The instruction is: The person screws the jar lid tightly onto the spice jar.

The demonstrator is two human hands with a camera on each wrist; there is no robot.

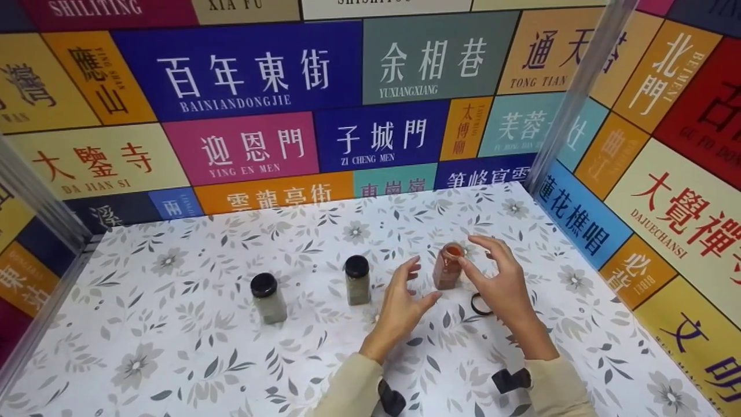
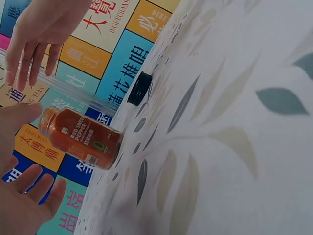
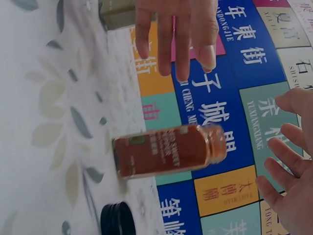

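Observation:
An uncapped glass spice jar (image 1: 447, 270) of red sweet pepper powder stands upright on the table, its label readable in the left wrist view. My left hand (image 1: 400, 310) is to its left with fingers spread, apart from the jar. On the other side my right hand (image 1: 505, 286) hovers by the jar's mouth, fingers loosely bent and holding nothing. In the right wrist view, gaps show between the jar (image 3: 164, 152) and both hands. The black cap (image 1: 481, 304) lies on the table under my right hand, partly hidden by it; the left wrist view shows the cap (image 2: 140, 88) too.
Two capped spice jars with black lids stand to the left: one jar (image 1: 358, 281) near my left hand, another jar (image 1: 269, 299) farther left. The floral-patterned tabletop (image 1: 191, 347) meets printed wall panels (image 1: 231, 75) at the back and sides.

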